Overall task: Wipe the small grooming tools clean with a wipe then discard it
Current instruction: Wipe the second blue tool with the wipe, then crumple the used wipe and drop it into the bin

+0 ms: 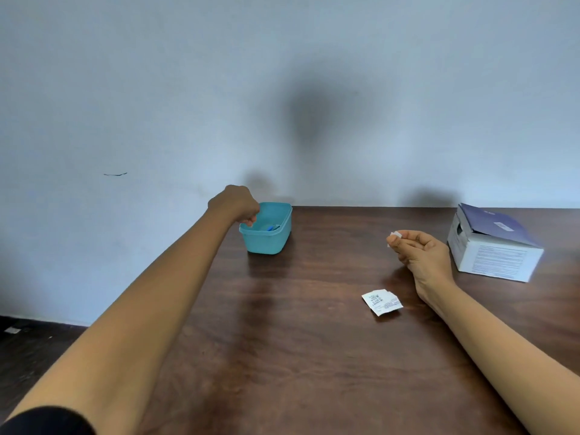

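A teal plastic tub (266,243) stands at the table's far left edge. A small blue tool (271,227) lies inside it. My left hand (238,204) reaches over the tub's left rim with its fingers curled down into it; what they touch is hidden. My right hand (419,249) hovers over the table on the right and pinches a small folded white wipe (394,235) between thumb and forefinger. A torn white wipe sachet (382,302) lies flat on the table below that hand.
A white and blue cardboard box (492,246) with its flap open sits at the far right. The dark wooden table (298,356) ends on the left, where the floor shows. A pale wall rises right behind the table.
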